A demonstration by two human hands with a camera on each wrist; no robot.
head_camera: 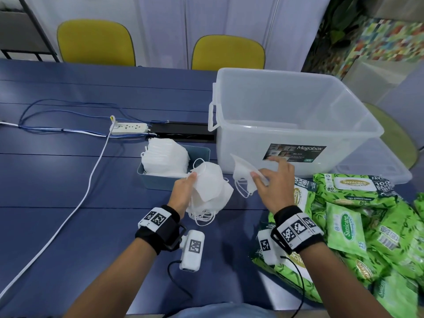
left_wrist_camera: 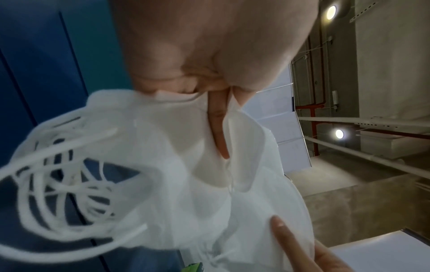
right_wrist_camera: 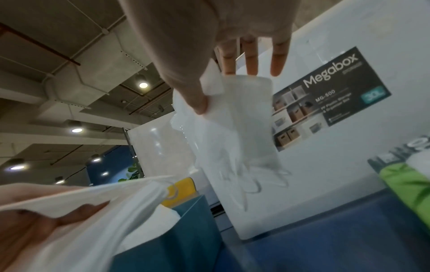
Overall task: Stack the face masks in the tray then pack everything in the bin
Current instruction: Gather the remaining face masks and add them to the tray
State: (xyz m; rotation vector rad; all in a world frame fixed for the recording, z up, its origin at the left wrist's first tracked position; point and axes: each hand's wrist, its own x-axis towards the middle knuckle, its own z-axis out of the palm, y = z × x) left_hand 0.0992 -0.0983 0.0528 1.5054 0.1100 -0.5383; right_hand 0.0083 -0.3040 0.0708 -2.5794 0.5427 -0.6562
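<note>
Stacking step: left hand (head_camera: 183, 191) grips a bunch of masks (head_camera: 211, 189), right hand (head_camera: 274, 182) pinches one mask (head_camera: 243, 173), which next goes left onto the tray (head_camera: 197, 152) pile.

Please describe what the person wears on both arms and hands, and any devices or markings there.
Both forearms are bare, without sleeves or gloves. Each wrist carries a black fabric wristband with white plates printed with black square-pattern markers. A white box-shaped camera unit, also marked, hangs on the left band with a black cable; the right has a similar one.
</note>
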